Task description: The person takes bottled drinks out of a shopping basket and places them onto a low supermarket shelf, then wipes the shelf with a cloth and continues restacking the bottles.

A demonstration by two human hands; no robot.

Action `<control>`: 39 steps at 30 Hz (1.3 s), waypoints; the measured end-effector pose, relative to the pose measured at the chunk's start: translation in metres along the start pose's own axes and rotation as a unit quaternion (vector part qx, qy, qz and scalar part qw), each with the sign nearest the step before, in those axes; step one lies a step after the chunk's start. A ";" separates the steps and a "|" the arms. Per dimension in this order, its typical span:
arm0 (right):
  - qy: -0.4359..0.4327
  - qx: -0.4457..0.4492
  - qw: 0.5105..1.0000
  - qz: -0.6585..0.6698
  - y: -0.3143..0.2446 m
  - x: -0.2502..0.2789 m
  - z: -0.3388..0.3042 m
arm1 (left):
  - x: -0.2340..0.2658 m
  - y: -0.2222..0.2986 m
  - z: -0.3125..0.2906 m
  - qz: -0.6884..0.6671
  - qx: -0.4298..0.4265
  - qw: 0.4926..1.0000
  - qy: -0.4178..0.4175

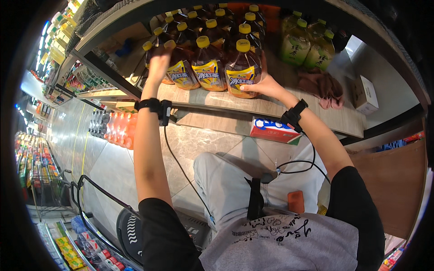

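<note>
One bare right hand (265, 84) clasps a yellow-capped amber plastic bottle (239, 65); bare left hand (159, 64) among similar bottles (209, 67), fingertips obscured, cannot tell whether gripping.

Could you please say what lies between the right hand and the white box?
A crumpled brown cloth lies between the right hand and white box in the head view.

Glossy plastic bottles (209, 74) beside the fingers (264, 70); smooth, wood-grained shelf (217, 100) beneath; matt, rumpled cloth (327, 88) right of the fingers.

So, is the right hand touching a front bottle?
Touching. The head view shows the right hand against the rightmost front bottle, thumb across its label.
</note>
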State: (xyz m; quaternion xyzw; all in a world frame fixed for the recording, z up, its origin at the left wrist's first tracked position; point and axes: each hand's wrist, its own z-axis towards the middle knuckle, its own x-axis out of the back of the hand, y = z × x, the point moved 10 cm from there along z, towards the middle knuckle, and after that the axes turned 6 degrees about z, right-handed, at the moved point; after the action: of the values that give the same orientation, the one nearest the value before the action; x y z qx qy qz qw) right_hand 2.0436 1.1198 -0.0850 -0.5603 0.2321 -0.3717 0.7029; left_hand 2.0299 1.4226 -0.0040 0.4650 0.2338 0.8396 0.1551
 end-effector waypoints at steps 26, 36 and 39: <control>0.006 -0.005 1.000 0.014 0.019 -0.020 0.014 | 0.042 -0.077 0.025 0.140 -0.133 0.968 0.159; 0.010 -0.034 0.999 0.018 0.007 -0.006 0.013 | 0.042 -0.064 0.025 0.066 -0.033 0.993 0.088; -0.005 -0.034 0.999 0.004 0.014 -0.010 0.017 | 0.047 -0.069 0.019 0.095 -0.042 0.990 0.094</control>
State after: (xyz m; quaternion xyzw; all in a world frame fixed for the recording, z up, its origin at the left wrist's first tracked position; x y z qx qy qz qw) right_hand 2.0541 1.1396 -0.0951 -0.5846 0.2433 -0.3579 0.6862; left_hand 2.0250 1.5078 0.0010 0.3973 0.1668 0.8996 0.0710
